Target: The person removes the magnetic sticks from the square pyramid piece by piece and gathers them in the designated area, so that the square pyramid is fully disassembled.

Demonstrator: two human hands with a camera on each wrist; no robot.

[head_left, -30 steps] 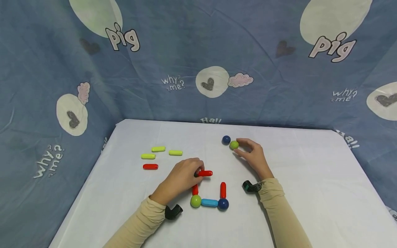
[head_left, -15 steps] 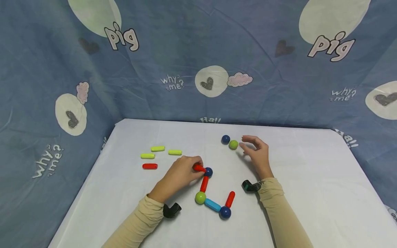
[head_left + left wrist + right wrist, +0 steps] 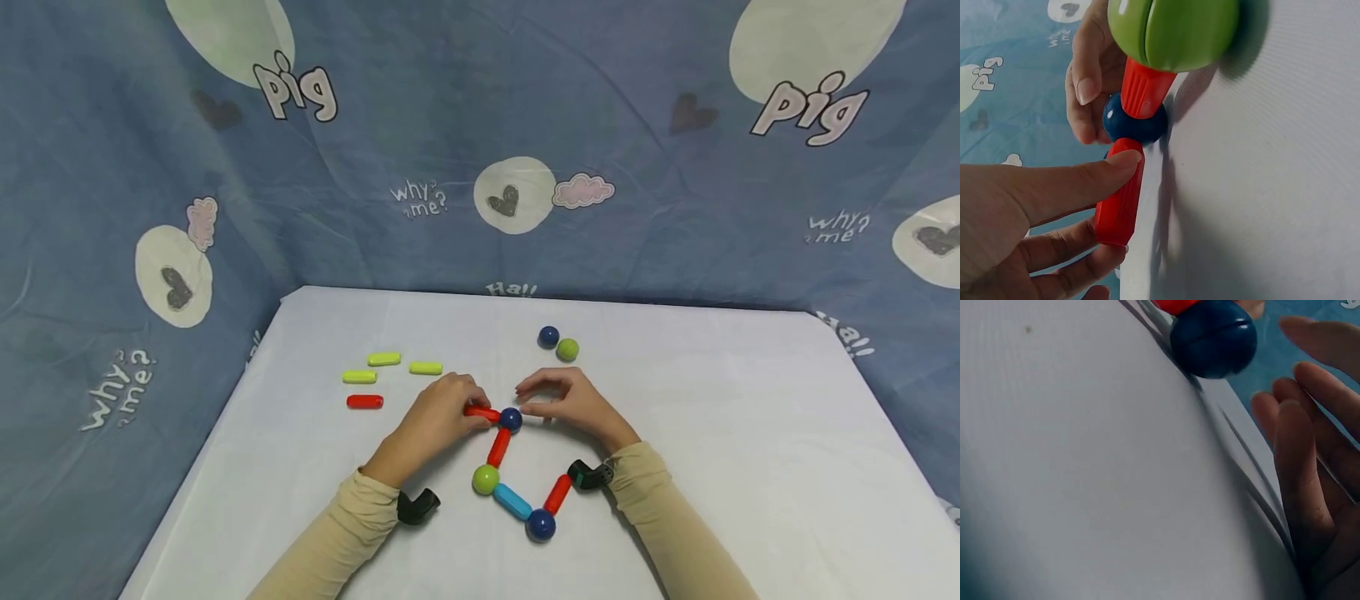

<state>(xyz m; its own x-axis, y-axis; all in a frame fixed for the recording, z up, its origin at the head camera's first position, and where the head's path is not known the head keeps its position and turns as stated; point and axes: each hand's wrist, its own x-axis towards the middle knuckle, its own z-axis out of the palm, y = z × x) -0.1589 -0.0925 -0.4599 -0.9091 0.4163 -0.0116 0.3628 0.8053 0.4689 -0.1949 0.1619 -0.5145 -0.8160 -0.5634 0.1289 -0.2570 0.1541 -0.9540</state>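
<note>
Head view: right hand now moved in from the loose green ball to the dark blue ball at the top of the chain, fingertips curled just beside it; touching or not, cannot tell. Left hand still pinching the red rod, grip closed on it between thumb and fingers, rod end joined to that blue ball. Chain swung further since half a second ago: lower blue ball farther down, short red rod more slanted.

Chain order from top: blue ball, red rod, green ball, light blue rod, lower blue ball, short red rod. All glossy plastic; rods capsule-shaped with rounded ends, balls with a seam round the middle.

Left wrist view: thumb laid along the red rod, ribbed collar at the next rod's end, blue ball between.

Right wrist view: blue ball close, fingers loosely bent, holding nothing.

Lying apart on the white tabletop: three yellow-green rods, one red rod, a loose blue ball touching the green one. Printed blue cloth behind.
</note>
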